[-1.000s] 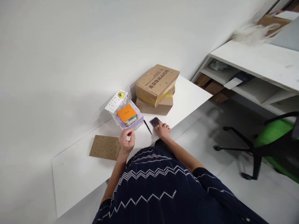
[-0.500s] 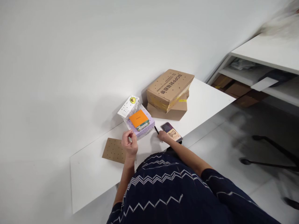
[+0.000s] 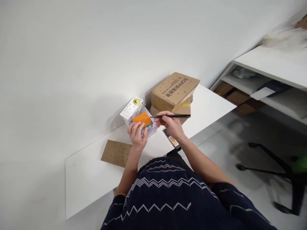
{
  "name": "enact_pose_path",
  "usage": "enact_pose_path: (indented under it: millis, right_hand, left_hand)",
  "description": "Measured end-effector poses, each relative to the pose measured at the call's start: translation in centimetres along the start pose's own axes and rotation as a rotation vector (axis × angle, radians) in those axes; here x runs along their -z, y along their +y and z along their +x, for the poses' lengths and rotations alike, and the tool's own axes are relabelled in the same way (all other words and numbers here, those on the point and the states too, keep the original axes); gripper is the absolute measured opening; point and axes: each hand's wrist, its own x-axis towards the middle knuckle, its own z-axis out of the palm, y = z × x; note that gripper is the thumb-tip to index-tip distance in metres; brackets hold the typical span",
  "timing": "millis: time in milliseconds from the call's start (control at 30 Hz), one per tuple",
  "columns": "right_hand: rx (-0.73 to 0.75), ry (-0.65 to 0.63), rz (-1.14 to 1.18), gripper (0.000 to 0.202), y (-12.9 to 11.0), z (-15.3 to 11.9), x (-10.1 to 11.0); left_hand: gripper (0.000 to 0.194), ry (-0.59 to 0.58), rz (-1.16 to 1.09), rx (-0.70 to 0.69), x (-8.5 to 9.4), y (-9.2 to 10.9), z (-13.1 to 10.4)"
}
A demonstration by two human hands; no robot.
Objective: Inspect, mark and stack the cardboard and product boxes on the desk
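My right hand (image 3: 170, 124) is closed around a slim black pen (image 3: 178, 116), its tip pointing left beside the orange-topped box. The fingers of my left hand (image 3: 137, 134) rest on the near left edge of the orange-topped box (image 3: 143, 119), with the thumb at its front side. That box lies on a purple box (image 3: 153, 130), which my hands partly cover. Behind it on the left stands a white box with an avocado picture (image 3: 131, 108). A brown dotted sheet (image 3: 116, 153) lies to the left of my left forearm.
Two stacked cardboard boxes (image 3: 175, 91) stand at the back of the white table (image 3: 86, 182). A phone (image 3: 173, 140) lies near the front edge, partly under my right wrist. To the right are a white shelf unit (image 3: 271, 64) and a black chair base (image 3: 271, 174).
My right hand has lifted the pen from beside the phone to the orange-topped box. My left hand has moved forward onto that box. The view has shifted slightly.
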Motion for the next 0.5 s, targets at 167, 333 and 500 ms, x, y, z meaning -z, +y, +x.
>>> enact_pose_path:
  millis: [167, 333, 500]
  right_hand:
    - [0.159, -0.083, -0.314, 0.021, 0.6, 2.8, -4.6]
    - [0.252, -0.078, -0.620, 0.021, 2.1, 3.8, -5.4]
    - [0.284, -0.064, -0.680, 0.023, 2.0, 3.7, -5.2]
  left_hand:
    - [0.018, -0.021, 0.035, -0.018, -0.9, -0.8, -0.5]
    - [0.017, -0.031, -0.015, 0.021, -1.0, -0.8, -0.7]
    - [0.017, 0.010, 0.042, -0.084, -0.9, -0.3, -0.2]
